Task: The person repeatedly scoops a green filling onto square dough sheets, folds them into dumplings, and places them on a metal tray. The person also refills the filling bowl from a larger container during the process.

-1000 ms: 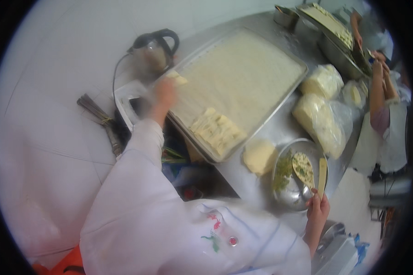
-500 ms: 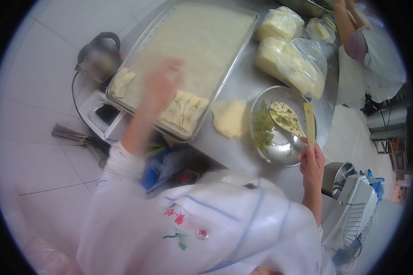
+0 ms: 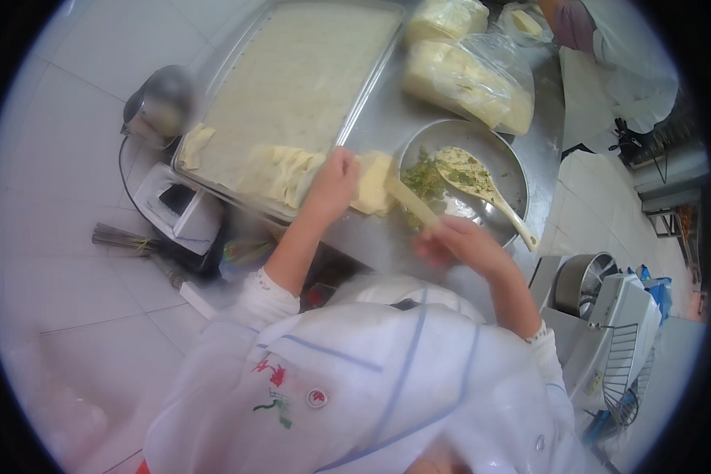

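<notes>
My left hand (image 3: 338,180) is closed at the left edge of a stack of pale square dough wrappers (image 3: 378,186) on the metal table; whatever its fingers hold is hidden. In my right hand (image 3: 464,241) is a flat wooden stick (image 3: 412,202), its tip reaching over the bowl's left rim toward the wrappers. The steel bowl (image 3: 513,150) holds chopped green filling (image 3: 424,178). A filling-smeared rice paddle (image 3: 464,171) leans in it, handle over the near rim. Left of my left hand, folded dough pieces (image 3: 288,174) sit in a row on the large lined tray (image 3: 308,71).
Plastic bags of wrappers (image 3: 470,79) stand behind the bowl. Another person's sleeve (image 3: 573,28) shows at the far right. Beyond the tray's left side is a steel container (image 3: 162,107). A white appliance (image 3: 620,332) and a steel pot (image 3: 583,284) stand at right.
My left hand has come from above the tray rightward to the wrapper stack. The right hand has swung the wooden stick leftward, away from the paddle's handle. The view has shifted slightly.
</notes>
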Motion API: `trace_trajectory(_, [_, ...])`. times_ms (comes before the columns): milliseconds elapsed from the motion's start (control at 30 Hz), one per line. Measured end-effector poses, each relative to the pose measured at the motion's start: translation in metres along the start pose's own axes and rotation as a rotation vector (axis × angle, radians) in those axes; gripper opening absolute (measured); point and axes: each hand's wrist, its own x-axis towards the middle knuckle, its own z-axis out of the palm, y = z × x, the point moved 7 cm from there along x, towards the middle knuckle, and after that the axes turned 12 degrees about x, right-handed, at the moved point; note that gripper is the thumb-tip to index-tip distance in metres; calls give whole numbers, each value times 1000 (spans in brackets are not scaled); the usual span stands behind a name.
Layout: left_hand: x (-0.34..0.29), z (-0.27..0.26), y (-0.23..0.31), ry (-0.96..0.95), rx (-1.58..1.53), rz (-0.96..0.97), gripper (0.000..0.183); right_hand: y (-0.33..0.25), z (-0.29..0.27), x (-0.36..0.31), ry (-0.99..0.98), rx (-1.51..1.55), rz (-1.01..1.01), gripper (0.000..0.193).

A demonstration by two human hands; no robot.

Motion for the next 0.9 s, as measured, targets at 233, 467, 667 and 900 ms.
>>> trace_trajectory(233, [-50, 1, 34, -180, -1487, -94, 37, -36, -8, 8, 265, 237, -343, 31])
trace_trajectory(467, [-82, 11, 86, -399, -1574, 138, 34, -64, 18, -10, 163, 290, -421, 25])
trace_trajectory(667, [-85, 3, 84, -571, -592, 193, 39, -93, 36, -25, 71, -263, -521, 17])
trace_trajectory(900, [-105, -20, 72, 73, 136, 422, 31, -56, -15, -38, 423, -484, -361, 22])
